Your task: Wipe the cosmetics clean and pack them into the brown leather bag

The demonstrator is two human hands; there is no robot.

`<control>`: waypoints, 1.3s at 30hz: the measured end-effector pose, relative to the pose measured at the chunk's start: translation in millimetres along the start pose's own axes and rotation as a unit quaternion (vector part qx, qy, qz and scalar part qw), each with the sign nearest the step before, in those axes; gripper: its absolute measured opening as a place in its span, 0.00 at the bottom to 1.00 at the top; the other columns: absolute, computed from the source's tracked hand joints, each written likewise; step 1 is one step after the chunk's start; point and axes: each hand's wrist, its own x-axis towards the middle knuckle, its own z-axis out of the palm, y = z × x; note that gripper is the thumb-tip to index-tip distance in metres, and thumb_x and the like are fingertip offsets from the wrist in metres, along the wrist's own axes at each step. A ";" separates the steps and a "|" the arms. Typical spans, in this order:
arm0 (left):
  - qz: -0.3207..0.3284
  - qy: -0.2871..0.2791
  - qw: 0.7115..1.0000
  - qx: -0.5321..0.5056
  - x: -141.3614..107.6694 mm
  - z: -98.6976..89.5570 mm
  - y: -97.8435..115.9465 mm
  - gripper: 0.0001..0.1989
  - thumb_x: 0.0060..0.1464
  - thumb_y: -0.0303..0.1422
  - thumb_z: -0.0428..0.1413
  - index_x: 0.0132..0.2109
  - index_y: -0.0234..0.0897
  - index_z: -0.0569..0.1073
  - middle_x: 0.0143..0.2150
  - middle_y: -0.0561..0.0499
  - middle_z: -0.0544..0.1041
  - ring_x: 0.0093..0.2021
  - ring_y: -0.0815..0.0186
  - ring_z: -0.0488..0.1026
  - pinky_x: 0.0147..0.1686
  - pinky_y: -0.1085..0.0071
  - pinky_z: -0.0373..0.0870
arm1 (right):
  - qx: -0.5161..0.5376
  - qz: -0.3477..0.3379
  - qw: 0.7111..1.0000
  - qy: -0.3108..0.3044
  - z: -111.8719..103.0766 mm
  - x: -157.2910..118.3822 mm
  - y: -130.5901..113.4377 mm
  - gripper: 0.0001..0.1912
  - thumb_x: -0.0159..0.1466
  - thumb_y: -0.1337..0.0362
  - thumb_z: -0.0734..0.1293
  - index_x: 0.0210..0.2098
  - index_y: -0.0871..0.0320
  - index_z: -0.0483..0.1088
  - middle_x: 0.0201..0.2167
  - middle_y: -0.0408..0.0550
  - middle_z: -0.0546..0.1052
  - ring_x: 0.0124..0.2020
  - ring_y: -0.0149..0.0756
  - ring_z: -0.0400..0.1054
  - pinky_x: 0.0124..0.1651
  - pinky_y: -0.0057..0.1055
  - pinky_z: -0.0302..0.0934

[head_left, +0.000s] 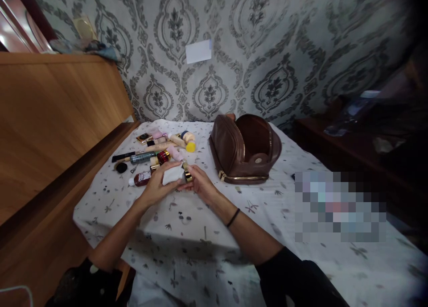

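My left hand [157, 187] is closed round a white cloth [172, 175], which lies against a small bottle with a gold band [187, 176]. The fingers of my right hand [203, 186] are wrapped on that bottle's right end; its far side is hidden. Behind and left of my hands lie a dark red bottle with a white cap [142, 178], a grey-green tube [143, 157], a red and gold bottle [163, 156], brushes [123, 156] and a yellow-capped item [190, 147]. To the right stands a brown bag [227, 148], unzipped, with its mouth gaping.
A patterned white cloth covers the table [200, 222]. At the left is a wooden panel [60, 119]. A blurred, pixelated patch [339, 206] covers something on the right. Beyond it, a clear plastic bottle [354, 110] stands on a dark surface by the wall.
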 end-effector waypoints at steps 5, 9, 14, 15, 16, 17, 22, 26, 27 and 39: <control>0.145 -0.039 0.980 0.130 -0.5 -1.4 -3.4 0.25 0.61 0.32 0.55 0.64 0.43 0.66 0.65 0.40 0.67 0.65 0.53 0.63 0.63 0.52 0.62 | 0.041 0.001 0.999 0.017 0.5 4.1 5.5 0.19 0.59 0.48 0.70 0.37 0.56 0.65 0.24 0.40 0.76 0.21 0.32 0.73 0.23 0.24 0.61; 0.211 -0.072 0.942 0.250 -3.8 1.5 -0.3 0.28 0.61 0.30 0.56 0.67 0.42 0.62 0.70 0.39 0.60 0.72 0.50 0.49 0.66 0.46 0.55 | 0.129 0.023 0.991 0.025 3.9 4.8 3.1 0.15 0.63 0.51 0.66 0.40 0.56 0.70 0.24 0.40 0.77 0.22 0.31 0.70 0.27 0.26 0.64; 0.242 -0.096 0.914 0.310 -12.2 9.9 0.5 0.27 0.61 0.27 0.53 0.67 0.38 0.61 0.68 0.38 0.62 0.73 0.51 0.46 0.67 0.46 0.55 | 0.207 0.047 0.977 0.010 3.7 1.9 -5.1 0.19 0.66 0.50 0.59 0.44 0.56 0.72 0.30 0.44 0.80 0.29 0.35 0.73 0.32 0.30 0.66; 0.248 -0.093 0.915 0.305 -13.6 11.8 -0.3 0.27 0.62 0.27 0.53 0.66 0.38 0.62 0.68 0.38 0.63 0.73 0.51 0.47 0.67 0.46 0.56 | 0.215 0.057 0.975 0.006 3.1 1.4 -6.3 0.19 0.66 0.49 0.58 0.42 0.56 0.72 0.30 0.44 0.80 0.28 0.35 0.73 0.32 0.30 0.66; 0.253 -0.087 0.918 0.293 -14.8 13.7 -1.2 0.26 0.62 0.28 0.54 0.66 0.38 0.62 0.68 0.37 0.63 0.73 0.51 0.48 0.66 0.46 0.57 | 0.222 0.066 0.973 0.005 2.7 1.1 -7.3 0.20 0.66 0.49 0.58 0.41 0.56 0.72 0.29 0.44 0.80 0.27 0.35 0.72 0.32 0.31 0.66; 0.258 -0.076 0.922 0.276 -15.7 15.3 -2.0 0.26 0.61 0.28 0.54 0.65 0.38 0.63 0.68 0.36 0.62 0.72 0.51 0.49 0.66 0.46 0.58 | 0.227 0.072 0.971 0.007 2.6 0.9 -8.0 0.20 0.66 0.48 0.57 0.39 0.56 0.72 0.28 0.43 0.80 0.26 0.35 0.72 0.32 0.31 0.66; 0.241 -0.038 0.949 0.200 -18.3 18.2 1.2 0.20 0.60 0.28 0.56 0.59 0.35 0.69 0.70 0.33 0.57 0.71 0.49 0.54 0.66 0.46 0.58 | 0.248 0.078 0.965 0.044 6.7 1.9 -9.8 0.18 0.67 0.52 0.56 0.36 0.55 0.71 0.24 0.41 0.78 0.24 0.34 0.69 0.30 0.30 0.65; 0.190 -0.021 0.965 0.180 -19.0 14.4 7.6 0.15 0.59 0.27 0.54 0.53 0.35 0.72 0.69 0.36 0.59 0.70 0.51 0.56 0.65 0.52 0.61 | 0.263 0.087 0.959 0.053 6.8 3.3 -8.6 0.15 0.66 0.53 0.58 0.34 0.55 0.70 0.23 0.40 0.76 0.22 0.32 0.65 0.28 0.27 0.62; 0.177 -0.013 0.968 0.176 -18.6 13.4 8.3 0.15 0.59 0.26 0.54 0.52 0.35 0.72 0.69 0.36 0.61 0.69 0.52 0.58 0.65 0.53 0.62 | 0.263 0.090 0.959 0.052 6.1 3.5 -8.0 0.14 0.66 0.53 0.59 0.34 0.55 0.69 0.22 0.39 0.75 0.21 0.31 0.64 0.27 0.27 0.62; 0.026 0.095 0.994 0.053 -7.6 6.2 8.0 0.20 0.51 0.24 0.51 0.50 0.36 0.75 0.49 0.45 0.79 0.50 0.57 0.75 0.52 0.59 0.71 | 0.198 0.086 0.976 0.044 6.5 3.9 -2.9 0.14 0.66 0.51 0.62 0.35 0.55 0.67 0.22 0.38 0.74 0.19 0.29 0.65 0.18 0.23 0.57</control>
